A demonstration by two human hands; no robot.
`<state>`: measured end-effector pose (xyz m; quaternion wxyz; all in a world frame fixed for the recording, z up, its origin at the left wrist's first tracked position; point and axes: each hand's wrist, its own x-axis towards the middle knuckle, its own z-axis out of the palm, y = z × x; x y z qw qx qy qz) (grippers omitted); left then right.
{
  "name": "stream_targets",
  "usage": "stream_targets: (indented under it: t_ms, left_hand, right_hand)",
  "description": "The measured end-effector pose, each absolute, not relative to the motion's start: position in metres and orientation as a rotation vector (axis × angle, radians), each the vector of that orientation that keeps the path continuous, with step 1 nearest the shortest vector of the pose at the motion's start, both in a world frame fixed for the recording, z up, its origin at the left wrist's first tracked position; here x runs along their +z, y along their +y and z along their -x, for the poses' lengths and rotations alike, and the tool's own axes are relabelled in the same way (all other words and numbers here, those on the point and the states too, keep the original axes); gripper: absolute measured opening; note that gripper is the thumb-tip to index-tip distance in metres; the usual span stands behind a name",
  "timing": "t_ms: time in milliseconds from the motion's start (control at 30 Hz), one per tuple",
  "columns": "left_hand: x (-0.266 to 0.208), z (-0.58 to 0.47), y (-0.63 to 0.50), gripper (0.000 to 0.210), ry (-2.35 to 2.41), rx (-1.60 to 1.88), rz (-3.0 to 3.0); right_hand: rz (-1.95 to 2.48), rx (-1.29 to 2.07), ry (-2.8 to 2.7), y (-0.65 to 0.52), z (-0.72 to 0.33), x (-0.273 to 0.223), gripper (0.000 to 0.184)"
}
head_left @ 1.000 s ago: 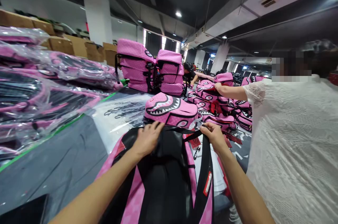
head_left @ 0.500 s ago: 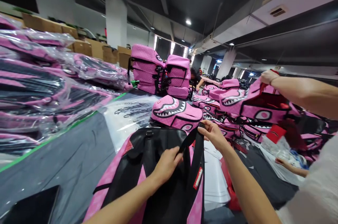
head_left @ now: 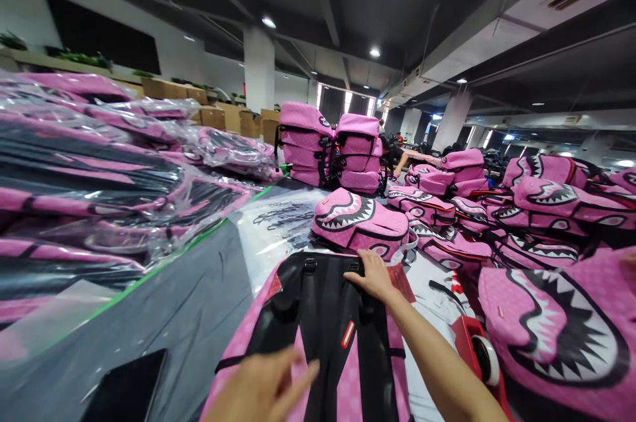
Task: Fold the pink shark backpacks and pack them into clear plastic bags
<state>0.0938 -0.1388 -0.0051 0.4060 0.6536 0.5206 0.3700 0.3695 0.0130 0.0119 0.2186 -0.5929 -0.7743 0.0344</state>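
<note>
A pink-and-black backpack (head_left: 322,322) lies in front of me with its black back panel and shoulder straps facing up. My right hand (head_left: 373,277) grips its upper right edge beside a strap buckle, thumb on the black side. Blurred by motion, my left hand (head_left: 268,382) is over the lower left of the backpack, fingers apart and holding nothing visible. A red-and-white label (head_left: 348,334) shows on the right strap. Just beyond the top edge sits another pink backpack (head_left: 360,220) with a shark-mouth print.
Plastic-wrapped backpacks (head_left: 89,170) are piled on the left. Stacked pink backpacks (head_left: 304,144) stand behind, and more shark-print backpacks (head_left: 541,210) fill the right. A black phone (head_left: 126,385) lies at lower left. A red tape dispenser (head_left: 472,342) stands right, near a large shark-print backpack (head_left: 561,329).
Both hands have let go of the black strap, which now lies flat. My right hand has moved to the backpack's top edge, my left toward me. The co-worker's arms at right have left view.
</note>
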Motion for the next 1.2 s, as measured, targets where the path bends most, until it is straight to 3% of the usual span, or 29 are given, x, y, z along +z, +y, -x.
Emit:
stream_targets:
  t_ms: [100, 133, 200, 300, 367, 467, 700, 833, 933, 1067, 1200]
  left_hand:
    - [0.023, -0.094, -0.049, 0.075, 1.738, 1.018, -2.015]
    - [0.025, -0.098, -0.022, 0.077, 1.829, 0.955, -2.049]
    - [0.016, -0.106, 0.017, 0.067, 1.821, 0.907, -2.167]
    - [-0.016, -0.112, 0.035, 0.050, 1.660, 1.181, -2.347]
    - [-0.035, -0.106, 0.025, 0.048, 1.602, 1.391, -2.407]
    - [-0.052, -0.086, -0.009, 0.045, 1.555, 1.443, -2.566]
    - [-0.082, -0.061, -0.063, 0.034, 1.398, 1.071, -2.882]
    - [-0.075, -0.078, -0.010, 0.033, 1.423, 0.473, -2.741]
    - [-0.061, -0.090, 0.038, 0.036, 1.461, 0.357, -2.676]
    - [-0.050, -0.107, 0.033, 0.062, 1.537, 0.295, -2.591]
    - [-0.054, -0.141, -0.019, 0.094, 1.602, 0.164, -2.374]
  right_hand:
    - [1.475, -0.004, -2.146, 0.015, -0.370, -0.009, 0.059]
    - [1.402, -0.027, -2.131, 0.015, -0.371, -0.015, 0.058]
    - [1.279, -0.053, -2.073, 0.015, -0.372, -0.025, 0.055]
    - [1.147, -0.088, -2.010, 0.011, -0.373, -0.035, 0.050]
    - [1.092, -0.109, -1.998, 0.004, -0.371, -0.038, 0.048]
    - [1.070, -0.107, -2.006, -0.021, -0.366, -0.042, 0.046]
    - [1.128, -0.017, -2.216, -0.083, -0.373, -0.058, 0.041]
    - [1.433, 0.193, -2.301, -0.051, -0.371, -0.057, 0.038]
    - [1.694, 0.295, -2.306, -0.007, -0.365, -0.053, 0.034]
    - [1.729, 0.273, -2.290, 0.024, -0.358, -0.056, 0.033]
    - [1.847, 0.024, -2.252, 0.020, -0.346, -0.064, 0.033]
